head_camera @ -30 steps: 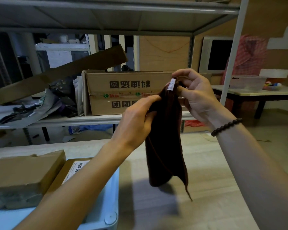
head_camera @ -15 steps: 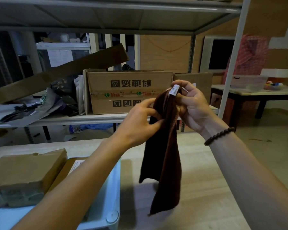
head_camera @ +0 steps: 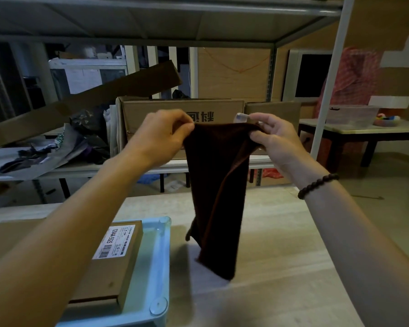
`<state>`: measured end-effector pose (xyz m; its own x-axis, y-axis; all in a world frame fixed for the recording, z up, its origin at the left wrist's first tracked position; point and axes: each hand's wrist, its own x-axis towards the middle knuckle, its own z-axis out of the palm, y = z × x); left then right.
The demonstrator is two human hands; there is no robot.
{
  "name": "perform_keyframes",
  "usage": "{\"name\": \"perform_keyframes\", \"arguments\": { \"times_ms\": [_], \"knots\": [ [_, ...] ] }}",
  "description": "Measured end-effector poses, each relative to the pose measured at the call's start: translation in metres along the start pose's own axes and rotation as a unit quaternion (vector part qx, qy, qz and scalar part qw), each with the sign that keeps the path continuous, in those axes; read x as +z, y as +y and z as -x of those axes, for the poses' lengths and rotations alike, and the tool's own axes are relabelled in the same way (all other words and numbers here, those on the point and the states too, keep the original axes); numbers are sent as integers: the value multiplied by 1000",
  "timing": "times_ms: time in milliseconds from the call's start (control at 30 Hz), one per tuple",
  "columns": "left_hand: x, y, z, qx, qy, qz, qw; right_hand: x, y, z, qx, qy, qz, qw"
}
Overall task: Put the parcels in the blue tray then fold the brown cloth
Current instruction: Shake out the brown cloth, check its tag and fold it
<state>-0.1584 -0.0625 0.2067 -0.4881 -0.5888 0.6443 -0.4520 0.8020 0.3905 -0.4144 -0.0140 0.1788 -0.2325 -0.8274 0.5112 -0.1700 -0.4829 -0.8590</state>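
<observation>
- Below and to the left of the left hand (head_camera: pixel 162 135), the blue tray (head_camera: pixel 159 274) sat on the table (head_camera: pixel 281 256) with parcels in it: a flat brown one with a white label (head_camera: pixel 118 267) lay nearest, and another brown parcel (head_camera: pixel 12 234) showed behind the left forearm. That part of the task looked done.
- The left hand was closed in a pinch, thumb and fingers gripping the top left corner of the brown cloth (head_camera: pixel 219 185).
- The cloth hung between the two hands, its top edge stretched nearly level from one pinch to the other. The rest drooped straight down in loose vertical folds, and its lower end hung close to the table; whether it touched I could not tell.
- It looked light, soft and limp, with no stiffness of its own, so it would sag wherever it was unsupported. The corners seemed the sensible places to hold, and the table would probably be needed for a flat fold.
- The right hand (head_camera: pixel 273 140) pinched the top right corner, with a small white tag (head_camera: pixel 241 117) sticking up just beside its fingertips.
</observation>
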Motion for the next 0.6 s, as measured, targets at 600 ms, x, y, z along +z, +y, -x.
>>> {"name": "perform_keyframes", "arguments": {
  "times_ms": [600],
  "knots": [
    [10,-20,-42,-36,82,83,993,0,-7,-25,-78,94,232,965]
  ]
}}
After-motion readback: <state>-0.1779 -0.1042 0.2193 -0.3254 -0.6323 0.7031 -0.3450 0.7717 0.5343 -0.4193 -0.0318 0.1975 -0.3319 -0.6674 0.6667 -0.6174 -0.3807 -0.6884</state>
